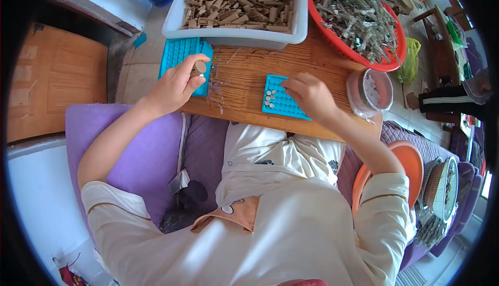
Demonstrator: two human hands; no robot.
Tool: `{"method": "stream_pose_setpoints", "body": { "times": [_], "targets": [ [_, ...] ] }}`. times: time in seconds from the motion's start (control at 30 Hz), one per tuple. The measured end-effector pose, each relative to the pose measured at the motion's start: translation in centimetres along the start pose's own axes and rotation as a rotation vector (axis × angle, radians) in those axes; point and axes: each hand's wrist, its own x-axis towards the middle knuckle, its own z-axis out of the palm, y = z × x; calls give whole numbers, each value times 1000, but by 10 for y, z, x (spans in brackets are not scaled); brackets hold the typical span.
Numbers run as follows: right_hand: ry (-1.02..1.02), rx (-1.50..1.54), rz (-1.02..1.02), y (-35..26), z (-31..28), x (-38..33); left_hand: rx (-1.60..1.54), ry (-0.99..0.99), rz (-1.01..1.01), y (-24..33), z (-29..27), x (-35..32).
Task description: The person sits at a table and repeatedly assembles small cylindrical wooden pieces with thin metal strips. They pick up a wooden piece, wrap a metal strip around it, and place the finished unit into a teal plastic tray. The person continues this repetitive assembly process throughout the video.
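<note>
Now the left hand [176, 84] holds a small round brown wooden piece [198, 67] in closed fingers, above a blue plastic grid tray [179, 52] at 10 o'clock on the wooden table [244, 73]. At 3 o'clock from it, the right hand [311, 94] rests narrow fingers on a second blue grid tray [280, 101], touching it.

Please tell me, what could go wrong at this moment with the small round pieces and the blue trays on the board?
1. The clear tub stands at the board's right edge, beside the right hand; a wrist nudge might tip it off.
2. The round pieces lie loose in the blue tray; pressing could shift the tray and scatter them.
3. The left hand pinches a small piece over the second tray, which overhangs the board; it could drop.
</note>
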Motion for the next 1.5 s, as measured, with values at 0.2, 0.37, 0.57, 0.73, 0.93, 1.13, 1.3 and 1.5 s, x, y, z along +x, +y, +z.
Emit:
{"method": "stream_pose_setpoints", "body": {
  "times": [0.2, 0.37, 0.57, 0.73, 0.93, 1.13, 1.3, 1.5],
  "targets": [
    [24, 34, 188, 14, 53, -5, -37, -21, 114, 10, 0, 3],
    [97, 50, 283, 17, 66, -3, -47, -46, 118, 9, 0, 4],
    [88, 74, 360, 18, 69, 1, -264, -85, -11, 9, 5, 2],
    [78, 111, 383, 19, 67, 2, -275, -72, -61, 7, 9, 1],
    [154, 186, 403, 21, 60, -1, -234, -83, -36, 3, 14, 1],
    [231, 61, 460, 48, 32, 6, -282, -115, -59, 2, 22, -2],
    [252, -160, 506, 93, 32, 19, -276, -214, -101, 5, 20, -1],
    [123, -220, 558, 107, 33, 18, -259, -238, -127, 13, 23, 0]
  ]
}}
